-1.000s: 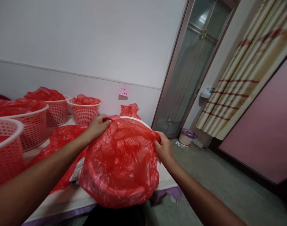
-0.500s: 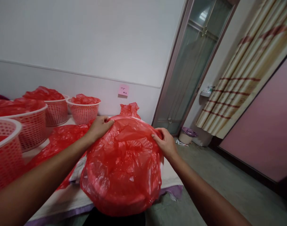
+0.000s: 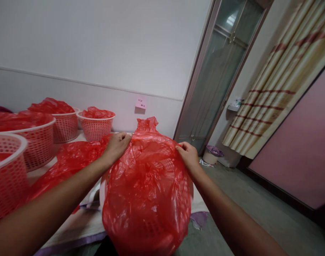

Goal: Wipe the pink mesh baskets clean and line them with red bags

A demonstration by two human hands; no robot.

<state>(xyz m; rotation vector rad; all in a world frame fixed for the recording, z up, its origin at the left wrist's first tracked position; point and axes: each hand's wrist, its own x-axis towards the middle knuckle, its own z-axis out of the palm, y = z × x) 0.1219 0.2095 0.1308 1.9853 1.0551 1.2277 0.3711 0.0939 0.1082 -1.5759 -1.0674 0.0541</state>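
Observation:
A red plastic bag [image 3: 148,185] lies in and over a perforated basket [image 3: 103,192] in front of me, covering most of it. My left hand [image 3: 119,145] is closed on the bag's edge at the far left of the rim. At the far right, my right hand [image 3: 187,154] pinches the same bag between thumb and fingers. Between the hands the film is stretched taut, and a crumpled end of it stands up behind the rim. Left of the basket, more loose red plastic [image 3: 77,154] is spread under my left forearm.
Several perforated baskets with red bags, among them a small basket [image 3: 96,128], stand at left along the wall. A pink note [image 3: 140,103] is on the wall. A white cloth [image 3: 68,227] with purple edging lies beneath. On the floor at right stands a bin [image 3: 210,156].
The bag's near part has spread lower and slightly right, and its far edge is pulled straighter. Both hands have shifted a little to the right, still gripping it.

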